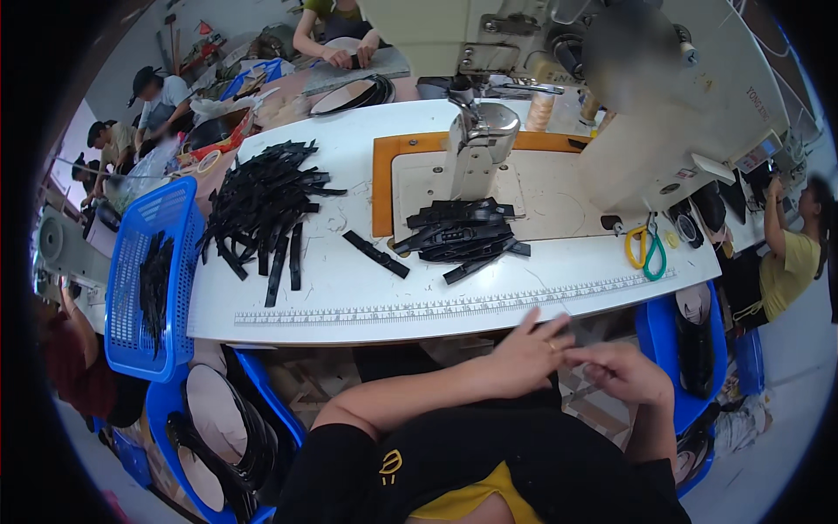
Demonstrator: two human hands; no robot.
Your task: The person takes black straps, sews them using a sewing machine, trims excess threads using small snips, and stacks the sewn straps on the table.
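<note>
My left hand (527, 356) is in front of the table edge, palm down, its fingers spread and holding nothing. From the right, my right hand (625, 370) meets its fingertips; the index finger points across and the other fingers are curled in, with nothing seen in them. Both hands are slightly blurred. Beyond them, a small stack of black strips (463, 237) lies at the front of the sewing machine (482, 148). One loose black strip (376, 254) lies left of that stack. Farther left is a big heap of black strips (262, 196), spread loosely on the white table (332, 301).
A ruler tape (454, 303) runs along the table's front. Scissors with yellow and green handles (647, 251) lie at right. A blue basket (181, 262) with black strips stands left. Blue bins (161, 397) with black shiny pieces flank me. Several people work around, one across the table.
</note>
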